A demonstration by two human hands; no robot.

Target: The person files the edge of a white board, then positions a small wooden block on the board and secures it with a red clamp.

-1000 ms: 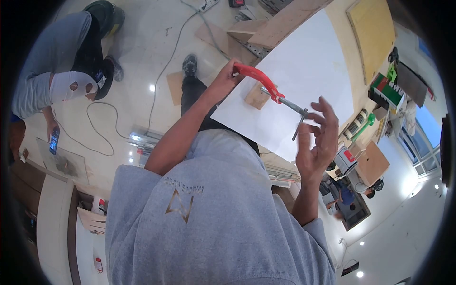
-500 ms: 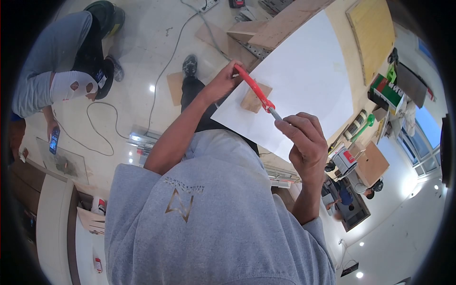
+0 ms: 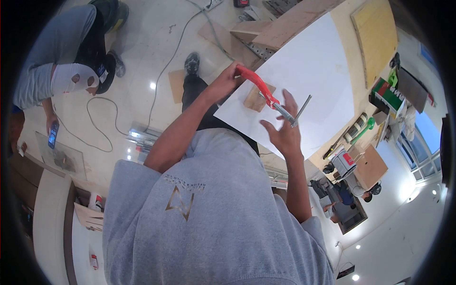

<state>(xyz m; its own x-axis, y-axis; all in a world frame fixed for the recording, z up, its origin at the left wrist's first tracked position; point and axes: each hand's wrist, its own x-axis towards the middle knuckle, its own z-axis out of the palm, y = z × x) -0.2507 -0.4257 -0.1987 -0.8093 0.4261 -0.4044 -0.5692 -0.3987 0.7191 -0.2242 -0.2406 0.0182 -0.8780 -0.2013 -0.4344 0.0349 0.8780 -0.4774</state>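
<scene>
Head view: a curved red metal clamp frame [image 3: 256,81] is held at its far end by the left grip [image 3: 230,81], with the fingers closed around it near the edge of a large white sheet [image 3: 311,59]. The right grip [image 3: 285,135] is spread, with thumb and fingers apart beside the clamp's grey threaded screw [image 3: 283,112] and its slim metal crossbar [image 3: 303,108]. Nothing is seen to be pinched by it; whether the screw is brushed by a finger cannot be told. A small brown wooden block [image 3: 254,102] is set on the sheet, partly covered in view by the frame. Whether the block is pressed by the screw's tip cannot be made out.

The sheet is carried by a pale counter [image 3: 352,52], on which a yellowish wooden board [image 3: 374,40] is also laid. Well apart, a phone [image 3: 52,136] is held by another person.

From here, the clamp could be tipped or dropped if the left grip were loosened while unsupported. The block could be skewed or slid if force were applied through a slanted screw, and the sheet could be scuffed. A fingertip could be knocked by the crossbar if it were spun with the right grip so near.
</scene>
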